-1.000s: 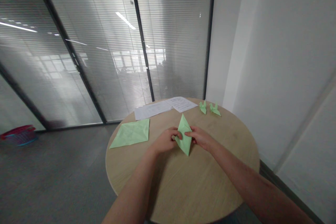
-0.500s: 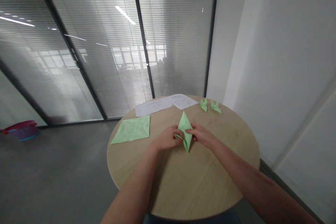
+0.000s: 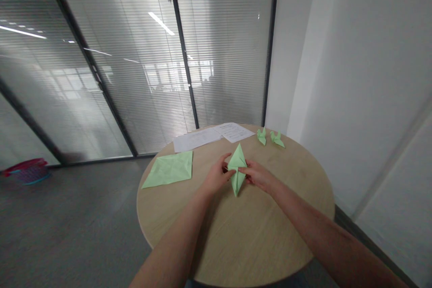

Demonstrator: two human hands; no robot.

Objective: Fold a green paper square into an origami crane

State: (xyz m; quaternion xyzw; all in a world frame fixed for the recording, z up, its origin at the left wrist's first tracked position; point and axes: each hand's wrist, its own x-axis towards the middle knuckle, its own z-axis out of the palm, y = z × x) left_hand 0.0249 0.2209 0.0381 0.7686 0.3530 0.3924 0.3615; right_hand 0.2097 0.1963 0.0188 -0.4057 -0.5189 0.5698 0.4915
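A light green folded paper (image 3: 238,160), shaped like a tall diamond with a crease down its lower half, is held between my two hands over the middle of the table. My left hand (image 3: 218,174) grips its left edge, the thumb lying on the front face. From the other side my right hand (image 3: 259,174) pinches the right edge, with its thumb also across the front near the middle. Fingers behind the paper are mostly hidden.
The round wooden table (image 3: 256,238) bears a creased green paper sheet (image 3: 172,168) at left, white printed sheets (image 3: 232,132) at the back, and two small folded green paper birds (image 3: 262,136) at back right. A red and blue basket (image 3: 29,171) stands on the floor.
My left thumb has moved onto the front of the folded paper, closing on its left edge. The paper has turned slightly, its lower tip shifting left. My right hand keeps its hold.
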